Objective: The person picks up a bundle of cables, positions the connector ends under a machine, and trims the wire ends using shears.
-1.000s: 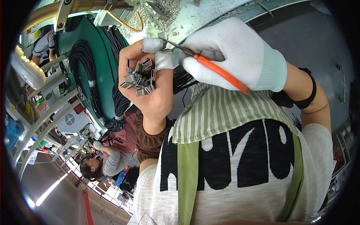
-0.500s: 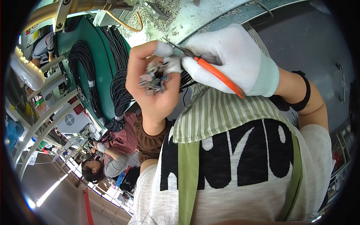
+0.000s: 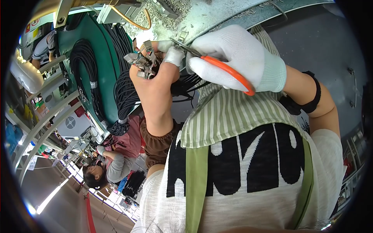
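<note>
My left hand (image 3: 157,87), with white covers on its thumb and a fingertip, is closed around a bundle of black cables (image 3: 188,86). Metal connectors (image 3: 145,62) on the cable ends fan out above the fist. My right hand (image 3: 233,58) wears a white knit glove with a pale green cuff. It grips orange-handled nippers (image 3: 225,70), whose slim metal jaws point left and touch or nearly touch a small metal connector (image 3: 182,37) by the left fingertips. The exact contact between jaws and connector is too small to tell.
Small metallic scraps (image 3: 176,11) litter the pale worktop (image 3: 210,13) ahead. Coiled black cables (image 3: 87,66) lie on a green surface (image 3: 64,50) at left. A machine arm (image 3: 89,4) juts in at upper left. Another person (image 3: 116,165) works at lower left.
My left hand has turned, so the connectors now fan out toward the upper left and one sits by the fingertips. The nippers' tips have moved beside that connector; the right hand has barely shifted.
</note>
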### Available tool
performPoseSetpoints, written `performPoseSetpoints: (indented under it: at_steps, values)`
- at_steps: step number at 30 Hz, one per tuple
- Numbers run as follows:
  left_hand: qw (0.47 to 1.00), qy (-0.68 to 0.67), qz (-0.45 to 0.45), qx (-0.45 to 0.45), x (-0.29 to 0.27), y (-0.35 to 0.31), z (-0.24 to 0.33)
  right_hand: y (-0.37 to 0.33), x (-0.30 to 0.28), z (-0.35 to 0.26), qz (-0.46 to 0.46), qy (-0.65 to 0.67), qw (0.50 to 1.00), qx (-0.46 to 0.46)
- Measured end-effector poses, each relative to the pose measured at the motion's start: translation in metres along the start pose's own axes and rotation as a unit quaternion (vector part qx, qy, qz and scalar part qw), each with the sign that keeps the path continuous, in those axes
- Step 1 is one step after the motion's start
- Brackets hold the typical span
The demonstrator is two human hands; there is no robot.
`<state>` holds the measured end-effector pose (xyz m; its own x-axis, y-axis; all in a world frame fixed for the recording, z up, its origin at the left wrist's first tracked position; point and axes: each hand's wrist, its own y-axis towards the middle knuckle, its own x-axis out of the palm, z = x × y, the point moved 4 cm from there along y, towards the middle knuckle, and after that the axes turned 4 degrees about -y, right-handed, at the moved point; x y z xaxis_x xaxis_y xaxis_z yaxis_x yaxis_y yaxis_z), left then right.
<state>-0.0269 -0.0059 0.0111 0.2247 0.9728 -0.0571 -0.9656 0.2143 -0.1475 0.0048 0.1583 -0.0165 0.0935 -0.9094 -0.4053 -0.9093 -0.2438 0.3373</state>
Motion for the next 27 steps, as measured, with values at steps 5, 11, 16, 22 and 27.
performPoseSetpoints:
  at_steps: [5, 11, 16, 22, 27]
  values:
    - [0.986, -0.126, -0.041, -0.097, -0.026, 0.027, -0.034, 0.011, -0.01, 0.018, -0.007, 0.038, 0.998, 0.052]
    - [0.969, -0.198, -0.077, -0.127, -0.039, 0.069, -0.042, 0.063, -0.02, 0.044, -0.049, 0.09, 0.991, 0.09]
    - [0.966, -0.173, -0.145, -0.127, -0.032, 0.079, -0.027, 0.083, -0.014, 0.047, -0.118, 0.231, 0.932, 0.252]
    - [0.98, -0.115, -0.133, -0.097, -0.027, 0.084, -0.022, 0.079, -0.004, 0.059, -0.067, 0.358, 0.926, 0.099]
    - [0.987, -0.027, -0.139, -0.072, -0.032, 0.089, -0.019, 0.086, -0.012, 0.044, -0.117, 0.291, 0.904, 0.289]
